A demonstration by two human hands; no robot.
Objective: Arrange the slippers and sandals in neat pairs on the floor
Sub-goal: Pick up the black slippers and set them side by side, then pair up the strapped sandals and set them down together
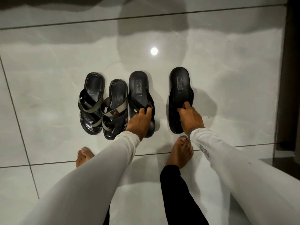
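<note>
Two black sandals with grey crossed straps lie side by side on the white tile floor, the left sandal [91,101] and its mate [114,108] touching it, heels pointing away from me. To their right lies a plain black slipper [138,88]; my left hand [140,120] grips its strap. Further right, a gap apart, is the matching black slipper [179,91], tilted slightly, with my right hand [190,118] closed on its strap. Both arms wear white sleeves.
My bare left foot [83,156] and right foot [180,153] stand just behind the footwear. A dark wooden frame or door [290,78] runs down the right edge. Glossy tiles with a lamp reflection [154,51] stretch ahead.
</note>
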